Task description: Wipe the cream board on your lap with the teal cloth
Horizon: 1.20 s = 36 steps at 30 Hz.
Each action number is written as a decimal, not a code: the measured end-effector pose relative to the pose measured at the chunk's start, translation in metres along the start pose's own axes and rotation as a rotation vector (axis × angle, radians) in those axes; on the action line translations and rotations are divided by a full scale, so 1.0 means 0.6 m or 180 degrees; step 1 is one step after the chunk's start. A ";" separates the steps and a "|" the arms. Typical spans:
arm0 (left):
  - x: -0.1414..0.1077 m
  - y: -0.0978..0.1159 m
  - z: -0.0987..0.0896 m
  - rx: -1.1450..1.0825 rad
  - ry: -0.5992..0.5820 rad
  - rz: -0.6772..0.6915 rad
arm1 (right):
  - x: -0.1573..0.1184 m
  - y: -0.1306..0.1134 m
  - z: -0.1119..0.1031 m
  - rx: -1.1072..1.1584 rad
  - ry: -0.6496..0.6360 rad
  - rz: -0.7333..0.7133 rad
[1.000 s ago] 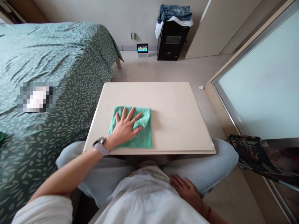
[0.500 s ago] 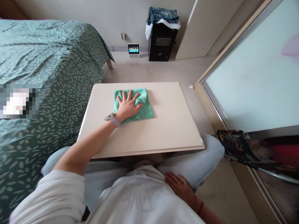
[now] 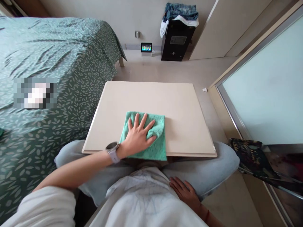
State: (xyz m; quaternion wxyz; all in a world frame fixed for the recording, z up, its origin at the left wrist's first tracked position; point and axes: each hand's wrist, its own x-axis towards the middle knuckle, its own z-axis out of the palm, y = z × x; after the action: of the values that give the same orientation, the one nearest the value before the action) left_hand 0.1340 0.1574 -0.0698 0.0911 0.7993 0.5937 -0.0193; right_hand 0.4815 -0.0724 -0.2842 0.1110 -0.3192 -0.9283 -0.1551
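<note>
My left hand [image 3: 138,135] lies flat, fingers spread, on a green cloth [image 3: 156,146] at the near edge of a small cream table [image 3: 180,107]. The cloth's near edge hangs slightly over the table's front rim. A watch sits on my left wrist [image 3: 113,151]. My right hand [image 3: 186,192] rests with loose fingers on my right thigh, below the table, holding nothing.
A bed with a green leaf-patterned cover [image 3: 47,69] runs along the left. A black cabinet [image 3: 177,42] topped with folded clothes and a small screen [image 3: 146,49] stand at the far wall. A frosted glass panel [image 3: 267,85] and dark patterned fabric [image 3: 253,157] are on the right.
My left hand has pulled the cloth from the table's far side back to the near edge, slightly further right than a second ago. The right hand stayed on the thigh.
</note>
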 end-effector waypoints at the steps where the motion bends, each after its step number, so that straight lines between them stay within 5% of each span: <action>1: 0.042 -0.001 -0.012 -0.0022 -0.0092 -0.0019 | -0.001 -0.002 0.001 0.0055 0.0007 0.0017; 7: 0.293 -0.011 -0.062 -0.0227 0.0079 -0.0014 | 0.001 -0.020 0.003 0.0667 0.0189 0.0567; 11: 0.367 -0.010 -0.071 -0.0338 0.0147 -0.0098 | 0.007 -0.021 -0.001 0.0643 0.0176 0.0618; 16: 0.304 0.017 -0.055 -0.0220 0.0191 -0.0051 | 0.013 -0.015 -0.001 0.0681 0.0270 0.0581; 24: -0.005 0.074 0.005 -0.0325 -0.0216 0.0311 | 0.002 -0.023 0.017 0.0263 0.0346 0.0588; 27: -0.058 0.083 0.016 -0.0372 -0.0329 0.0440 | -0.003 -0.023 0.022 0.0258 0.0304 0.0543; 31: 0.000 0.084 0.002 -0.0300 -0.0352 0.0396 | 0.001 -0.023 0.021 0.0399 0.0376 0.0625; 36: 0.215 0.069 -0.036 -0.0251 -0.0032 0.0248 | 0.005 -0.027 0.018 0.0502 0.0402 0.0704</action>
State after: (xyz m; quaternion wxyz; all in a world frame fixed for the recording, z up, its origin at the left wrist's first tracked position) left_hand 0.2096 0.2714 -0.0612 0.1262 0.8175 0.5620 0.0036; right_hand 0.4677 -0.0788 -0.2968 0.2104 -0.3995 -0.8879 -0.0883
